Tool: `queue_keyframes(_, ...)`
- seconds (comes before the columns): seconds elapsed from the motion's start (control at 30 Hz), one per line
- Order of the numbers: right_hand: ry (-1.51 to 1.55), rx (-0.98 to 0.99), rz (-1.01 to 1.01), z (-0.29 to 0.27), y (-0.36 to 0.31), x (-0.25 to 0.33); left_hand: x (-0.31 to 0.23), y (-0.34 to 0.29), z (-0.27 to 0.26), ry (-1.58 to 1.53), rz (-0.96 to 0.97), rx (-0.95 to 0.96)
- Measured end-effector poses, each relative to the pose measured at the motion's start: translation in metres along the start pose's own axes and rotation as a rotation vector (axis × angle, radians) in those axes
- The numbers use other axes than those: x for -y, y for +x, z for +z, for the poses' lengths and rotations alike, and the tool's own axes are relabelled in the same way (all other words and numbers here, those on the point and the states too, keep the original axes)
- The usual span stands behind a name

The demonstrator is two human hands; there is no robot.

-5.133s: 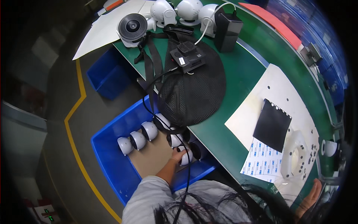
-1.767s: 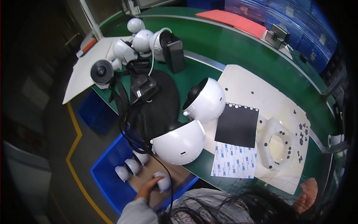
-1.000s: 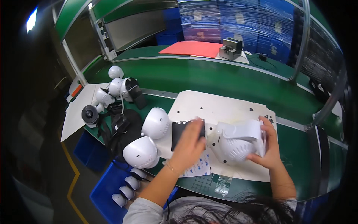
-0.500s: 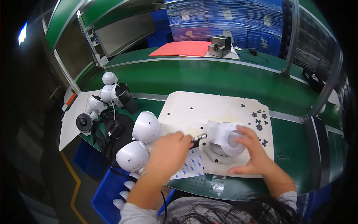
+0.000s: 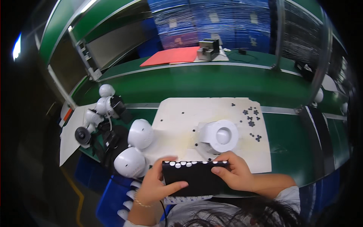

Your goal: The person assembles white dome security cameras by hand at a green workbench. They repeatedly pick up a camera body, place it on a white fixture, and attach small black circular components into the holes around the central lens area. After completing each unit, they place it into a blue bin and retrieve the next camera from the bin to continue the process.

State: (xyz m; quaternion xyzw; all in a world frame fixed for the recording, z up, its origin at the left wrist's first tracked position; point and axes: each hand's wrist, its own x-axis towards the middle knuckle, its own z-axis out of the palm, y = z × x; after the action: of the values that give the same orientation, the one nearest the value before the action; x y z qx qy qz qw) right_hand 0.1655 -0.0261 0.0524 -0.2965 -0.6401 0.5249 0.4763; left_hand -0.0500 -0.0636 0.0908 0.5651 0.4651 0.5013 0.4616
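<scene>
Your right hand (image 5: 236, 174), near the white housing (image 5: 216, 136) in the earlier frame, has now joined your left hand (image 5: 155, 186) in gripping the black sheet (image 5: 194, 181) by opposite sides, at the near edge of the tabletop (image 5: 284, 147). The housing stands unheld over the white board (image 5: 211, 108).

You can read nothing: blue print (image 5: 188, 199) on the white sheet (image 5: 200, 198) nearest you and pale labels (image 5: 214, 17) on far blue boxes (image 5: 236, 32) blur.
</scene>
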Motion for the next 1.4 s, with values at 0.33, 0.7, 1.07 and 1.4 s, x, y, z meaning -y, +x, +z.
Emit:
queue_keyframes(0.33, -0.067, 0.048, 0.037, -0.037, 0.007, 0.004, 0.014, 0.013, 0.024, -0.158, -0.190, -0.026)
queue_keyframes(0.7, -0.399, 0.073, -0.109, -0.040, 0.009, 0.005, 0.042, 0.022, 0.024, -0.134, -0.037, -0.020)
queue_keyframes(1.07, -0.907, 0.113, -0.707, -0.065, 0.026, 0.010, 0.058, 0.048, 0.025, -0.108, 0.001, 0.008)
queue_keyframes(1.4, -0.955, 0.073, -0.710, -0.054, 0.031, -0.001, 0.057, 0.057, 0.034, 0.074, 0.241, 0.016)
